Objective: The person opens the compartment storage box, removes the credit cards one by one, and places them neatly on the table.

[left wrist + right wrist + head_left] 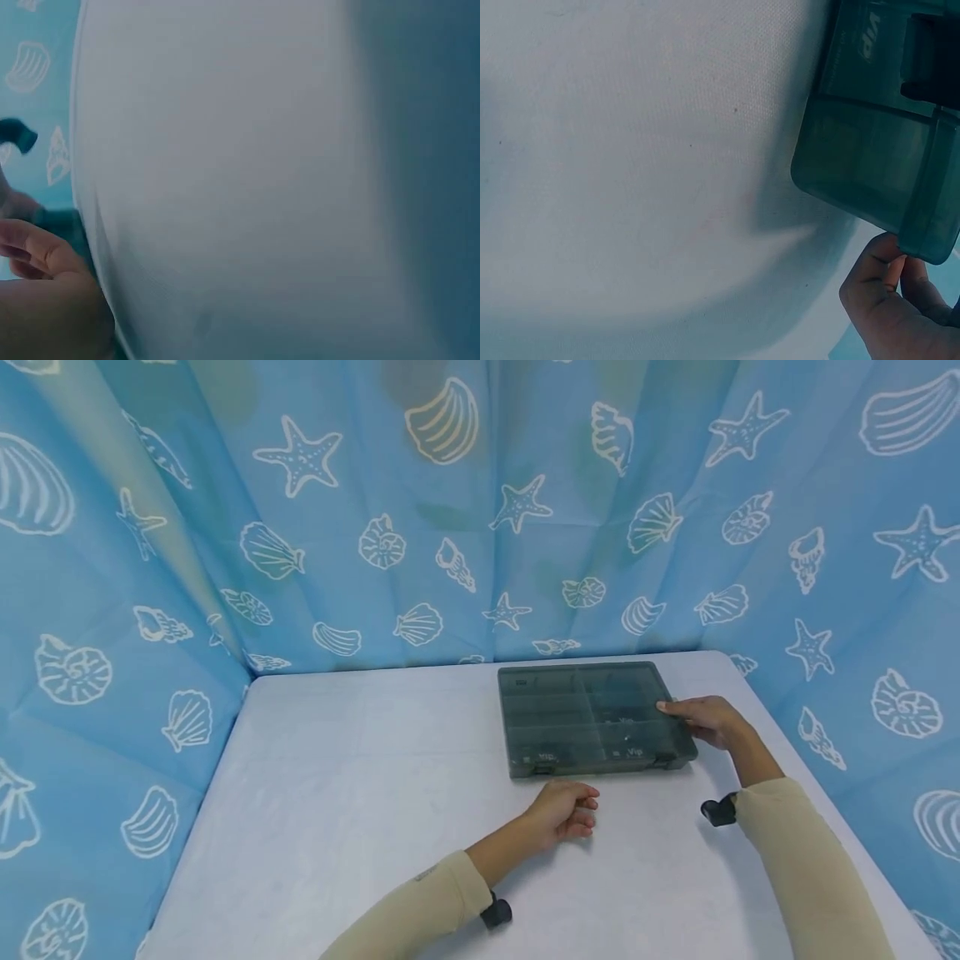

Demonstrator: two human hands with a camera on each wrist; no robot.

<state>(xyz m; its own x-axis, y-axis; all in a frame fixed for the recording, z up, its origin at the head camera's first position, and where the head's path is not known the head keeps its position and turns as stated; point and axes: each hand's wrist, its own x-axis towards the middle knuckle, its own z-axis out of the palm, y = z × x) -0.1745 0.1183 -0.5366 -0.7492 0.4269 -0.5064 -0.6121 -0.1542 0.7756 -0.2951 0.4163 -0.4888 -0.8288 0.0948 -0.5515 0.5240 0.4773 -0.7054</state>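
A flat, dark translucent compartment box (551, 714) with "Vip" lettering and latches along its front is toward the back right of the table, its lid down. My right hand (708, 720) grips the box by its right side, thumb over the top edge. In the right wrist view, fingers (870, 274) pinch the corner of the box (862, 150), which casts a shadow on the cloth. Just in front of the box, my left hand (562, 812) hangs loosely curled with nothing in it. The left wrist view catches part of that hand (45, 255) at the lower left.
A white cloth covers the table (360, 793). Behind it and along both sides hangs a blue curtain (450, 510) printed with white shells and starfish. Small black devices (497, 912) are worn at both wrists, beside the beige sleeves (420, 910).
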